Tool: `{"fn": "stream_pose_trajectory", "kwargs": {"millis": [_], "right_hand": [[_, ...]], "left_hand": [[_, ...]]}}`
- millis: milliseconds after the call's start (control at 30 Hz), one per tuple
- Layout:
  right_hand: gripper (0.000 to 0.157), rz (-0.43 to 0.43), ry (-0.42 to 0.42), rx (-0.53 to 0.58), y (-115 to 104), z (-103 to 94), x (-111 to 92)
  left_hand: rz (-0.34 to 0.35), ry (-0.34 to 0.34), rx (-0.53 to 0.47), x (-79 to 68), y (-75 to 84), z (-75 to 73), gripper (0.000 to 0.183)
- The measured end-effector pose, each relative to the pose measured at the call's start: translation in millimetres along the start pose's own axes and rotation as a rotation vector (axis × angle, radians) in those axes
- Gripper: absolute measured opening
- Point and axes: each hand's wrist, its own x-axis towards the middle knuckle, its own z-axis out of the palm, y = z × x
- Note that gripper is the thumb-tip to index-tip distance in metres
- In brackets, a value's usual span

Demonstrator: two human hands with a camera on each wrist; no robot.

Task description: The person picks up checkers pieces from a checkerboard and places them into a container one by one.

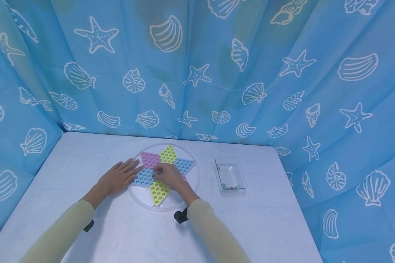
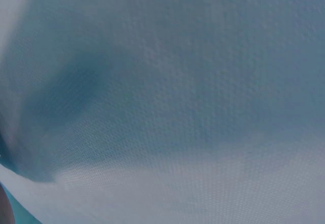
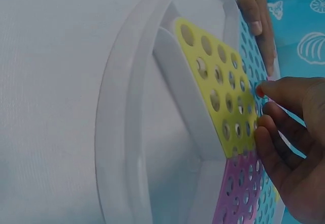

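Observation:
A round Chinese checkers board (image 1: 139, 195) lies on the table, its pale rim around a star of pink, yellow and blue sections full of holes. The left hand (image 1: 119, 176) rests with spread, straight fingers on the board's left side. Above the middle of the star, the right hand (image 1: 168, 174) pinches a small red marble (image 3: 259, 90) between its fingertips. Its fingers are close over the holes beside a yellow section (image 3: 218, 89) in the right wrist view. The left wrist view holds mostly shaded white cloth (image 2: 203, 183).
Right of the board stands a clear box (image 1: 231, 175) with several small marbles (image 1: 231, 188) along its near edge. White cloth (image 1: 266, 219) covers the table. Behind and at both sides hangs a blue curtain (image 1: 197, 54) printed with shells and starfish.

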Motion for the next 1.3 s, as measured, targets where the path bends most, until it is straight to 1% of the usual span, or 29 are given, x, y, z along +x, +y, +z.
{"fn": "stream_pose_trajectory", "kwargs": {"millis": [200,300,433,600,733,967,1100,1200,1300], "right_hand": [[0.024,0.000,-0.005,-0.089,-3.5,5.5,1.7],[0.022,0.000,-0.008,-0.119,-3.8,7.3,3.4],[0.021,0.003,-0.009,-0.122,-2.4,7.7,4.0],[0.021,-0.020,0.003,-0.075,1.5,4.6,2.4],[0.019,-0.050,0.006,-0.046,5.6,-0.8,-0.2],[0.020,-0.018,0.024,-0.027,11.6,-14.7,-5.9],[0.022,-0.016,0.047,-0.029,13.9,-24.9,-8.9],[0.022,-0.035,0.060,-0.030,15.9,-33.1,-10.5],[0.021,-0.086,0.072,-0.018,18.8,-41.7,-11.0]], "left_hand": [[-0.006,-0.005,-0.014,-0.9,0.6,-3.1,0.056],[-0.005,-0.002,0.001,-1.2,0.8,-3.2,0.056],[-0.003,-0.005,0.013,-0.8,1.5,-2.6,0.056],[0.000,-0.005,0.014,-0.9,1.5,-2.8,0.056],[0.004,-0.001,0.014,-1.3,1.5,-3.7,0.056],[-0.004,-0.004,0.005,0.1,2.0,-4.1,0.057],[-0.014,-0.009,-0.004,0.4,3.5,-4.7,0.056],[-0.015,-0.005,-0.022,0.0,3.9,-5.2,0.056],[-0.020,-0.006,-0.028,-0.1,3.7,-4.3,0.056]]}}
